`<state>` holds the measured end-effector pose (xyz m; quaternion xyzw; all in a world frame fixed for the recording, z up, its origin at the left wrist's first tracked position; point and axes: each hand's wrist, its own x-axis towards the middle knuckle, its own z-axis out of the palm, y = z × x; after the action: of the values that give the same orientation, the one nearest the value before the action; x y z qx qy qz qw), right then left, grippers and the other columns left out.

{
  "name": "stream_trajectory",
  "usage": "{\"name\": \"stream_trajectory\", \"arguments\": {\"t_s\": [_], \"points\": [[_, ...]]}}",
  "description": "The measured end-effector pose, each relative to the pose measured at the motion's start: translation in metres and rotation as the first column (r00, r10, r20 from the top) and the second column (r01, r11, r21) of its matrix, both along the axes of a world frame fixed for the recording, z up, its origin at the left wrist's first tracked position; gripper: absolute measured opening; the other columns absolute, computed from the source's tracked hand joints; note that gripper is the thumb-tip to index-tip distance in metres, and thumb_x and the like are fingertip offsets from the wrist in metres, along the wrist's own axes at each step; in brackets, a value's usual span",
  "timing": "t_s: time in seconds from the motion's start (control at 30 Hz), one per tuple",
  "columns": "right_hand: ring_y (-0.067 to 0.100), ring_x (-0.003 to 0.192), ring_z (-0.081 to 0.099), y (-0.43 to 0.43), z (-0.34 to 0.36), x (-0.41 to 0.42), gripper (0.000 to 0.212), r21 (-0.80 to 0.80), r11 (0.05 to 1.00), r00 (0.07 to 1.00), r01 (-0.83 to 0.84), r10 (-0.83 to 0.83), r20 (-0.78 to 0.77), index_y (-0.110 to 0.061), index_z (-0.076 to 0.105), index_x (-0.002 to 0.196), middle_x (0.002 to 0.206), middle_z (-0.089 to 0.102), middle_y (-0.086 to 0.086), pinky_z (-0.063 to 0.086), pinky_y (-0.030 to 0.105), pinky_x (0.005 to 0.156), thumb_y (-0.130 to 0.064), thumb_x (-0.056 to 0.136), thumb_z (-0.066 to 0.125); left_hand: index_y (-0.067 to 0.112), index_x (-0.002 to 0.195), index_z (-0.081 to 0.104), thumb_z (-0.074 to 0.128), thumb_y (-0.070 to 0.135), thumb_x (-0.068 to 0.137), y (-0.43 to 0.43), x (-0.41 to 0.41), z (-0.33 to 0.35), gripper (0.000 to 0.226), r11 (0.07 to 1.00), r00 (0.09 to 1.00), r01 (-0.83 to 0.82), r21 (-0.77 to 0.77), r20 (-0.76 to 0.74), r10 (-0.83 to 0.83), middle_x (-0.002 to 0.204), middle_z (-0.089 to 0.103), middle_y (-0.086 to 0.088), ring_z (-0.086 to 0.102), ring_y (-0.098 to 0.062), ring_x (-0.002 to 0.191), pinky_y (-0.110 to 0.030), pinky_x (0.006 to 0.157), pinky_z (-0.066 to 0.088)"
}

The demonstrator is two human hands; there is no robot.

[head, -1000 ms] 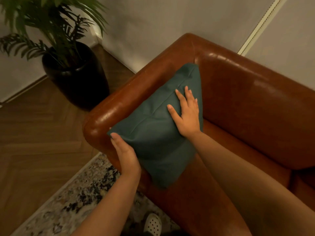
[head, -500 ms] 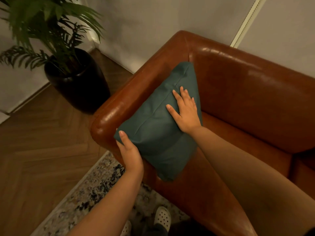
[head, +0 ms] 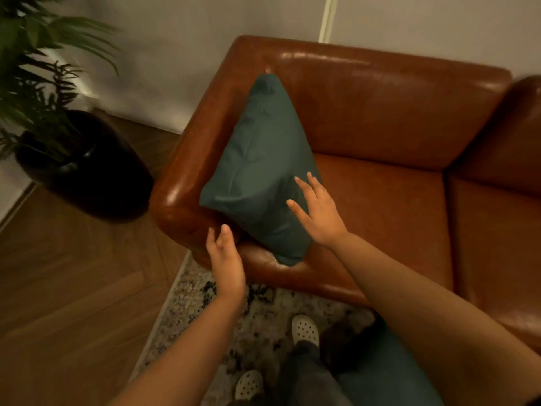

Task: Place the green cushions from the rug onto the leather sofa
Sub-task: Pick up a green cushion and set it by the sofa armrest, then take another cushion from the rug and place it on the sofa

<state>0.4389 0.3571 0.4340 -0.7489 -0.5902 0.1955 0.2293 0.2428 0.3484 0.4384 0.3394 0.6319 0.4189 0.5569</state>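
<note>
Spread and empty now, left hand [head: 227,263] and right hand [head: 317,210], lifted off soft dark-green square cushion [head: 260,174]. Left propped against glossy brown leather sofa [head: 380,118] arm; another green cushion [head: 386,373] waiting below by patterned rug [head: 263,317].

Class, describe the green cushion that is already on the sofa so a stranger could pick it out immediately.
Find the brown leather sofa against the wall. At its left end, propped against the armrest, stands the green cushion. Unlike the other green cushion, which lies on the rug, it is on the seat.

I count two green cushions [head: 260,171] [head: 389,373], one leather sofa [head: 380,118], one rug [head: 263,317], one potted plant [head: 82,165], my two shoes [head: 305,329] [head: 249,384].
</note>
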Motion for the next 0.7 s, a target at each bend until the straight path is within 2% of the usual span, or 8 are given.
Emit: {"name": "stream_trajectory", "arguments": {"t_s": [0.1,0.2,0.27,0.43,0.6,0.7], "points": [[0.025,0.145,0.015,-0.046,0.001,-0.019,0.058,-0.03,0.995,0.995,0.092,-0.093,-0.019,-0.019,0.031,0.147,0.157,0.018,0.011,0.015,0.04,0.115,-0.047,0.097,0.04,0.017,0.144,0.036,0.041,0.048,0.097,-0.024,-0.02,0.004,0.057,0.979,0.975,0.202,-0.013,-0.093,-0.202,0.14,0.046,0.002,0.042,-0.006,0.119,-0.022,0.095,0.031],[0.025,0.143,0.019,-0.092,-0.001,-0.034,0.056,-0.069,0.983,0.984,0.168,-0.172,-0.053,-0.02,0.034,0.145,0.155,0.023,0.01,0.02,0.041,0.114,-0.047,0.097,0.04,0.019,0.129,0.051,0.044,0.05,0.095,-0.044,-0.037,0.0,0.047,0.914,0.894,0.401,-0.062,-0.191,-0.406,0.127,0.054,0.003,0.049,-0.013,0.119,-0.027,0.095,0.036],[0.024,0.142,0.02,-0.124,-0.004,-0.043,0.056,-0.098,0.972,0.972,0.216,-0.224,-0.078,-0.021,0.034,0.145,0.154,0.025,0.008,0.023,0.042,0.114,-0.049,0.096,0.04,0.02,0.123,0.052,0.043,0.051,0.095,-0.056,-0.044,-0.006,0.043,0.848,0.794,0.524,-0.081,-0.313,-0.521,0.123,0.055,0.002,0.051,-0.018,0.118,-0.028,0.094,0.038],[0.022,0.142,0.019,-0.209,-0.013,-0.056,0.057,-0.239,0.909,0.924,0.342,-0.371,-0.091,-0.021,0.034,0.145,0.155,0.024,0.004,0.024,0.04,0.112,-0.051,0.097,0.037,0.008,0.132,0.048,0.043,0.055,0.092,-0.081,-0.051,-0.027,0.062,0.635,0.452,0.765,-0.112,-0.609,-0.652,0.132,0.052,-0.01,0.047,-0.027,0.123,-0.038,0.102,0.039],[0.022,0.143,0.018,-0.289,-0.028,-0.061,0.057,-0.399,0.821,0.876,0.409,-0.475,-0.079,-0.021,0.031,0.146,0.155,0.023,0.004,0.022,0.04,0.115,-0.051,0.097,0.035,0.011,0.137,0.044,0.045,0.055,0.092,-0.11,-0.041,-0.047,0.064,0.46,0.256,0.868,-0.186,-0.626,-0.736,0.139,0.048,-0.008,0.044,-0.025,0.128,-0.036,0.105,0.037],[0.024,0.14,0.025,-0.329,-0.04,-0.063,0.054,-0.454,0.761,0.842,0.462,-0.537,-0.043,-0.018,0.036,0.143,0.151,0.031,0.007,0.026,0.039,0.113,-0.047,0.098,0.038,0.01,0.138,0.043,0.044,0.056,0.092,-0.128,-0.033,-0.061,0.065,0.363,0.148,0.898,-0.25,-0.604,-0.783,0.14,0.048,-0.01,0.043,-0.026,0.129,-0.039,0.107,0.037]]}}
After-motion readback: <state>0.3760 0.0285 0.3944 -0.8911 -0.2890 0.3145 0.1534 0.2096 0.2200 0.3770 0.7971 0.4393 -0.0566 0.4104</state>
